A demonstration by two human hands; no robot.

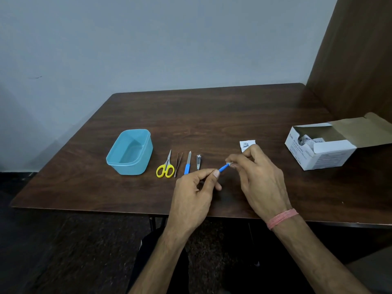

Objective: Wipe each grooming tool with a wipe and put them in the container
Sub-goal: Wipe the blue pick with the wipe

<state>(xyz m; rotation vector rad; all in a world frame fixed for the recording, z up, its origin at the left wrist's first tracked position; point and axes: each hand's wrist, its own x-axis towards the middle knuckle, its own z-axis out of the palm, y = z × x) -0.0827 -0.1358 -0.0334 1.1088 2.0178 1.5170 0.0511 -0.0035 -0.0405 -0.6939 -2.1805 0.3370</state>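
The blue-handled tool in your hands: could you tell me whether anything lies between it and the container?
Yes: the nail clipper, nail file, tweezers and scissors lie in a row on the table between the blue-handled tool and the container; lifting over them clears the path.

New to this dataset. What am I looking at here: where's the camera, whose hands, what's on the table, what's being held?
There is no machine here: a person works with two bare hands, and the single picture comes from a wide-angle camera worn on the head, looking forward and down.

On the brown table sit an empty blue container, then a row of tools: yellow-handled scissors, tweezers, a blue-handled nail file and a nail clipper. An open white box stands at the right, and a small torn sachet lies near the right hand.

The left hand pinches one end of a small blue tool. The right hand, with a pink band at the wrist, closes its fingertips on the other end, apparently wiping it; the wipe itself barely shows.
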